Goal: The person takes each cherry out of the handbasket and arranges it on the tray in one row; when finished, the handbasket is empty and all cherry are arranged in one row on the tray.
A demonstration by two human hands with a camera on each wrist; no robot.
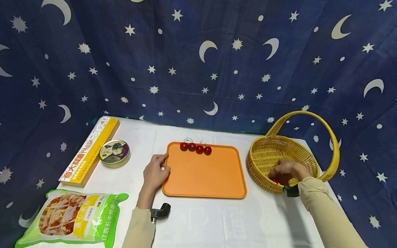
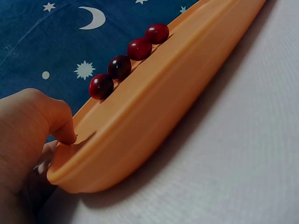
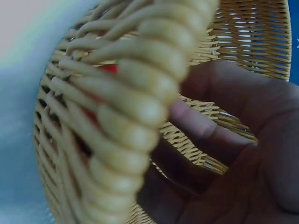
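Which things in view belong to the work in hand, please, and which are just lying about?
Likely in the job:
left hand, gripping the orange tray
four cherries on it
right hand, inside the wicker basket
red thing there, mostly hidden

Apparently lying about:
pasta box
round tin
green food bag

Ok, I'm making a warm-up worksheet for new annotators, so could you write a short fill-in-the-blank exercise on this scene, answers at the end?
1. The flat tray is ____ in colour.
2. Counting the cherries on the tray gives ____.
3. In the head view, the left hand grips the tray's rim on its ____ side.
4. The right hand reaches inside the woven ____.

Missing words: orange; four; left; basket.
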